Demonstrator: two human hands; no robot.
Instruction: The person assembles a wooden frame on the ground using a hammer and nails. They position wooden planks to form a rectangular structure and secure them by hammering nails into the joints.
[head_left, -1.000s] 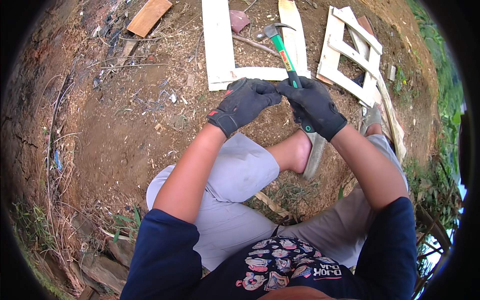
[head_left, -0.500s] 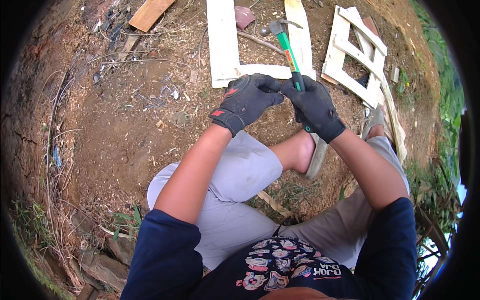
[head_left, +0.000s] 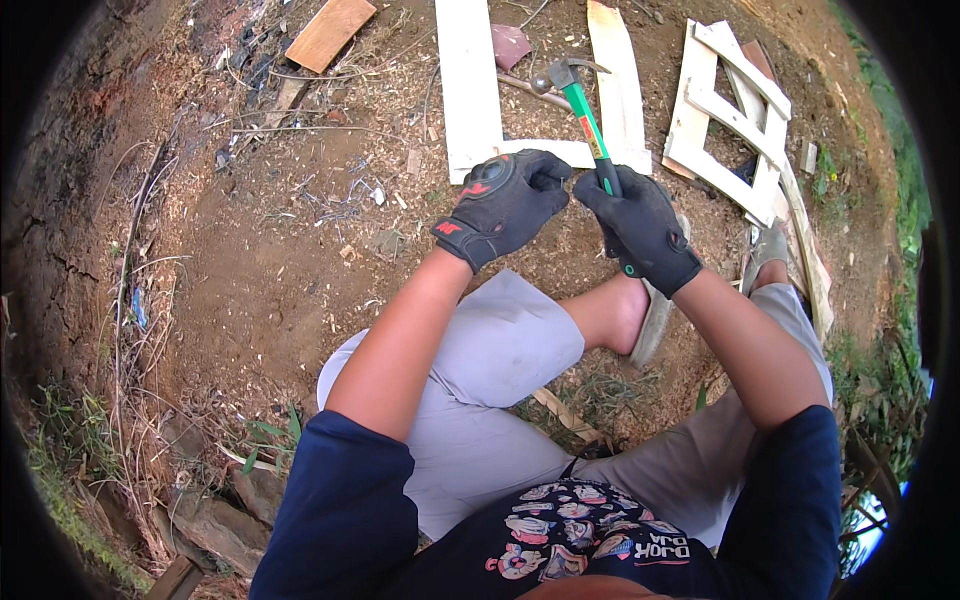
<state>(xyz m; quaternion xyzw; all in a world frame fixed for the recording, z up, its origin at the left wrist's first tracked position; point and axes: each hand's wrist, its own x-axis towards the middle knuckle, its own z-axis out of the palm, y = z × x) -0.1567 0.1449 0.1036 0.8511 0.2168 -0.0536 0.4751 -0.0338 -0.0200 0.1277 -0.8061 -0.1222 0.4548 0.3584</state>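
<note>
In my right hand (head_left: pixel 643 222), black-gloved, is a claw hammer (head_left: pixel 585 118) with a green and black handle. Its metal head points away from me, above the pale boards. My left hand (head_left: pixel 510 203), in a matching glove with red marks, has its fingers curled and pinched together close beside the right hand. Whatever those fingertips may hold is hidden or too small to make out. Just beyond both hands lies a pale wooden frame (head_left: pixel 470 90) on the ground, its near crosspiece partly covered by the gloves.
To the right lies a second assembly of pale slats (head_left: pixel 707 165), with a long strip (head_left: pixel 808 250) beside it. A brown board (head_left: pixel 330 35) rests at the far left. My bent legs (head_left: pixel 500 340) are close below my hands. Twigs and wood chips litter the dirt.
My hands have drawn slightly apart, leaving a small gap between them. The hammer stays in my right hand. The whole view has shifted a little, with the scene now farther right and lower.
</note>
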